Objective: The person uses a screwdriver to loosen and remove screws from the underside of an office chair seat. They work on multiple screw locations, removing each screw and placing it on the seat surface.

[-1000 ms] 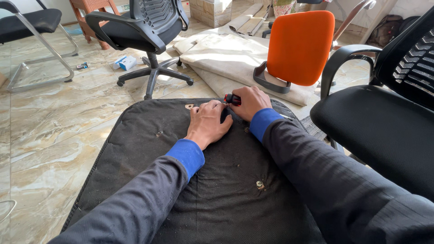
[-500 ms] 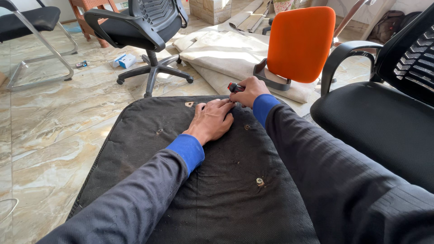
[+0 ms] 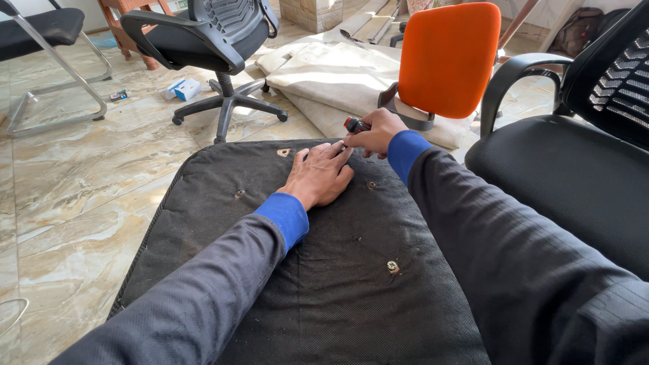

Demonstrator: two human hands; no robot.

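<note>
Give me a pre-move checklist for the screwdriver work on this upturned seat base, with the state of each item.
1. Right hand closed around the red-and-black screwdriver: ok.
2. Left hand flat on the black seat base, fingertips beside the tool: ok.
3. Screwdriver tip seated in a fastener: cannot tell, the hands hide it.
4. Left fingers clear of the tip: cannot tell, they lie very close to it.
5. Seat base lying steady: ok, it looks flat and is pressed down.
6. Other fasteners in sight: ok, a screw shows near the front, and a hole sits by the right wrist.
</note>
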